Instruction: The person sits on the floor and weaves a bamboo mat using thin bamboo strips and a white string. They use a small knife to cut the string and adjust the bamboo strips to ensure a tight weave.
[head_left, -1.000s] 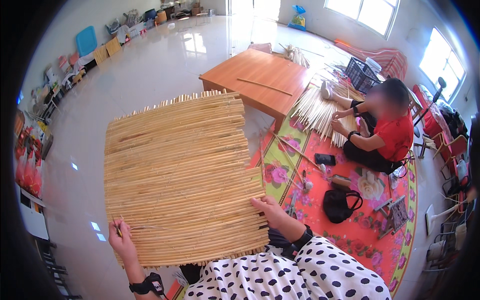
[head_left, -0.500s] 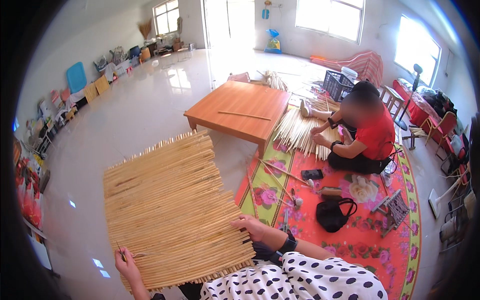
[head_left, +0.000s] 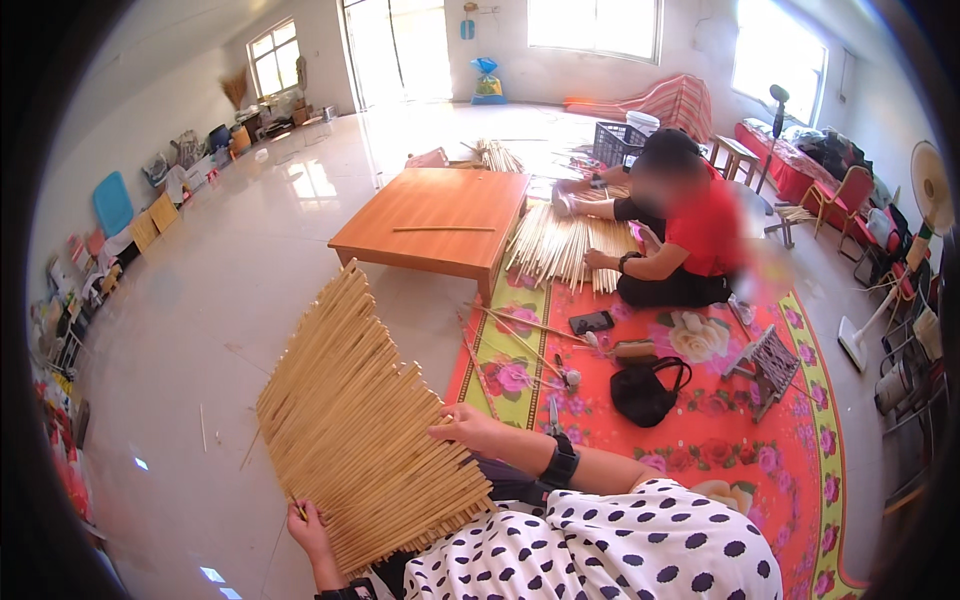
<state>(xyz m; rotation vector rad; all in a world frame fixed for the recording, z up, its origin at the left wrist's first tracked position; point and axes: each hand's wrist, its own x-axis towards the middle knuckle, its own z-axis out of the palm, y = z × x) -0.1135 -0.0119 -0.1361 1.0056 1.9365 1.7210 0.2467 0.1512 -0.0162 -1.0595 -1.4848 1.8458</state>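
Note:
A mat of straight yellow reed sticks [head_left: 355, 420] laid side by side is held up in front of me, tilted, with uneven stick ends along its right side. My right hand [head_left: 468, 428] is closed on that uneven right edge. At the lower left edge, my left hand [head_left: 310, 527] is closed with its fingers pinching the mat's border. Something small and thin shows at its fingertips, too small to name. The mat's near end rests by my dotted clothing [head_left: 600, 545].
Beyond the mat stands a low wooden table [head_left: 430, 215] with one stick [head_left: 443, 229] on it. A person in red [head_left: 700, 225] sits on the floral rug [head_left: 700, 440] beside loose sticks [head_left: 560, 245]. A black bag [head_left: 645, 395], a phone [head_left: 591, 322] and a small folding stool [head_left: 770, 365] lie nearby.
The mat has turned and tilted more steeply, its left side shifting right. My left hand has moved right with it. The view has swung right, and the co-worker has reached one arm toward their foot.

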